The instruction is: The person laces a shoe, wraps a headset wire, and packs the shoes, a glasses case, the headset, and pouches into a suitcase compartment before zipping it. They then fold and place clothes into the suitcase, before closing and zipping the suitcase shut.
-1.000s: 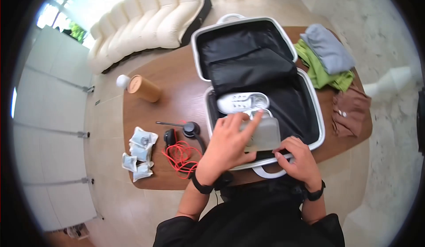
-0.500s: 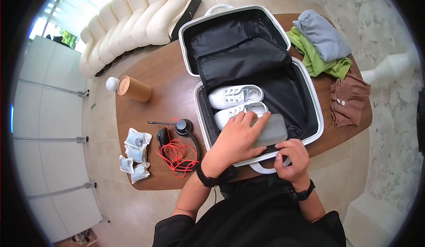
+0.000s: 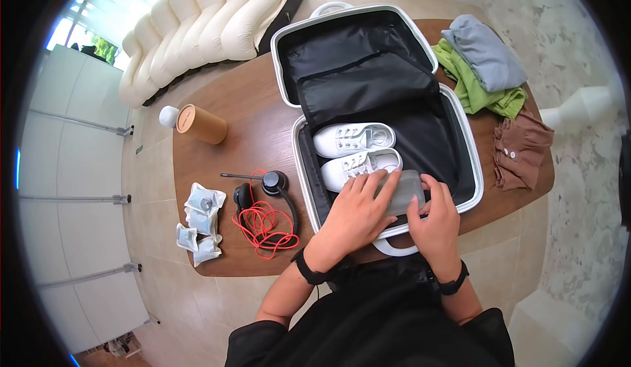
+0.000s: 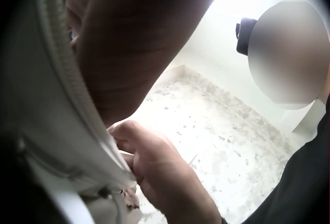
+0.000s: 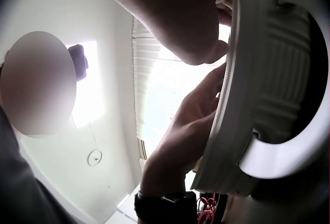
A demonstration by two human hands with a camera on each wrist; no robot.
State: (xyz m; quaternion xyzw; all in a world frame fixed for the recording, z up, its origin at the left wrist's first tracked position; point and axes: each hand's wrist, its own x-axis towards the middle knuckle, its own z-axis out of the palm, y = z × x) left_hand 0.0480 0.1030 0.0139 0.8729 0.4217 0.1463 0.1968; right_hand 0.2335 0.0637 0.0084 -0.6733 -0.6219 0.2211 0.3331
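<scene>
A translucent grey rounded box lies in the near part of the open suitcase, beside the shoes. My left hand grips its left side, fingers across the top and thumb at the near edge. At the right end, my right hand holds the box between thumb and fingers. A pair of white lace-up shoes sits along the suitcase's left side; the nearer one is partly covered by my left fingers. In both wrist views the suitcase rim hides the fingertips and the box.
Left of the suitcase lie a black headset with a tangled red cable and several small wrapped packets. A brown cylinder lies farther back. Folded grey, green and brown clothes line the table's right side.
My right hand has moved from the suitcase's near rim up onto the right end of the box. The box has slid slightly right, away from the nearer shoe, with my left hand staying on it.
</scene>
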